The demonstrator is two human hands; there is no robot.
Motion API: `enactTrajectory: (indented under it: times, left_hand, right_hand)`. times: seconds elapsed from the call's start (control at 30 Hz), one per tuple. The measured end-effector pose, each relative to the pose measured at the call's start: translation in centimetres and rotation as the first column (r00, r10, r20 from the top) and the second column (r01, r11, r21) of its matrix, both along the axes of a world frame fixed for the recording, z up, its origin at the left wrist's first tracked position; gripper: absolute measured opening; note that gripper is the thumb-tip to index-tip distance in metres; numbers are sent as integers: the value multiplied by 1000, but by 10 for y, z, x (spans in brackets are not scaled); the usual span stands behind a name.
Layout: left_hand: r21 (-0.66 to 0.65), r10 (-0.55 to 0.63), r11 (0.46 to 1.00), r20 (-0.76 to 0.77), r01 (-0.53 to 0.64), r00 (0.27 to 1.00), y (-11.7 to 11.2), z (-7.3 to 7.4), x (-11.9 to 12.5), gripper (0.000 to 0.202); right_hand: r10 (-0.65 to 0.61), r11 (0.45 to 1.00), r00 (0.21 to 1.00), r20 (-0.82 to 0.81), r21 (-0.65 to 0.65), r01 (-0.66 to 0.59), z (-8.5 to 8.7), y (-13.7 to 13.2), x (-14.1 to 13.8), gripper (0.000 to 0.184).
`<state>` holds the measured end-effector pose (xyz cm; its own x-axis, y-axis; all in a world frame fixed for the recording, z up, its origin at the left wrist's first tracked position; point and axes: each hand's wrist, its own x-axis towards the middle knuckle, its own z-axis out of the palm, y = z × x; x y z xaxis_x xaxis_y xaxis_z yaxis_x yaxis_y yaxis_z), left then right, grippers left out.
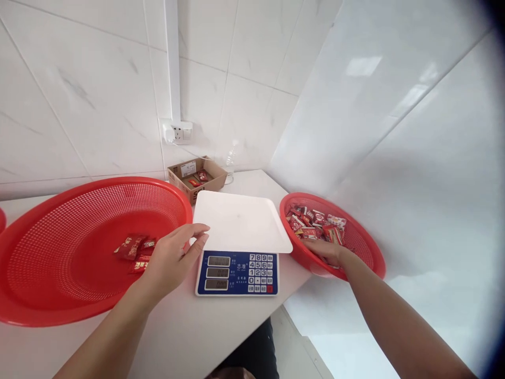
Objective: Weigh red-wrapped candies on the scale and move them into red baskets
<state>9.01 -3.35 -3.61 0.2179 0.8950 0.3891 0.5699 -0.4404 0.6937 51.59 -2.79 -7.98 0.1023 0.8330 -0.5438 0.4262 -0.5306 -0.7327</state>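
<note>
My left hand (172, 256) hovers at the left edge of the white weighing pan (240, 221), thumb and forefinger apart, with nothing held. The pan tops a digital scale with a blue keypad panel (239, 273). On the right, my right hand (325, 251) reaches into a red plastic basket (365, 252) among small wrapped sweets (315, 218). Its fingertips are partly hidden, so whether they grip a sweet cannot be made out. A larger red basket (71, 226) stands on the left, with a few red sweet packets (132, 246) in its bottom, partly behind my left hand.
Behind the scale, a low cardboard box (213, 184) holds a few red packets. A clear plastic bottle (232, 155) stands near the wall by a socket (179, 132) with a plug and cable. The white table (185, 326) ends at a slanted front edge.
</note>
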Motion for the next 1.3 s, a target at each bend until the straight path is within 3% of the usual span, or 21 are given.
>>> enactTrajectory:
  times: [0.13, 0.23, 0.43, 0.57, 0.7, 0.83, 1.0, 1.17, 1.3]
  left_hand:
    - [-19, -3, 1000, -8, 3, 1000, 1, 0, 0, 38]
    - [-20, -3, 1000, -6, 3, 1000, 1, -4, -1, 40]
    - [-59, 3, 998, -50, -6, 999, 3, -7, -1, 44]
    - [-52, -15, 999, -68, 11, 998, 4, -5, 0, 45]
    - [-20, -19, 1000, -72, 17, 997, 4, -6, 1, 44]
    - [-30, -41, 999, -81, 39, 996, 4, -8, 4, 44]
    - [-48, -97, 994, -48, 95, 994, 4, -10, 8, 40]
    - [-49, -119, 992, -53, 116, 992, 1, -7, 6, 37]
    - [-65, -128, 990, -62, 124, 990, 0, -2, 5, 36]
  right_hand:
    - [-98, 994, 986, -137, -54, 91, 9, -2, -3, 46]
    - [-26, 999, 982, -188, 16, 30, 18, -5, -3, 41]
    - [-143, 990, 985, -96, 5, 144, 27, -8, -7, 39]
    - [-173, 983, 977, -126, 40, 179, 30, -8, -12, 36]
    - [-335, 896, 920, -201, 233, 377, 34, -3, -10, 40]
    - [-303, 805, 883, -359, 400, 439, 40, 8, -19, 36]
    - [-73, 852, 917, -392, 453, 262, 48, 24, -72, 34]
    - [146, 937, 916, -375, 351, -6, 48, 44, -130, 36]
    - [200, 919, 955, -219, 380, -105, 40, 62, -151, 32]
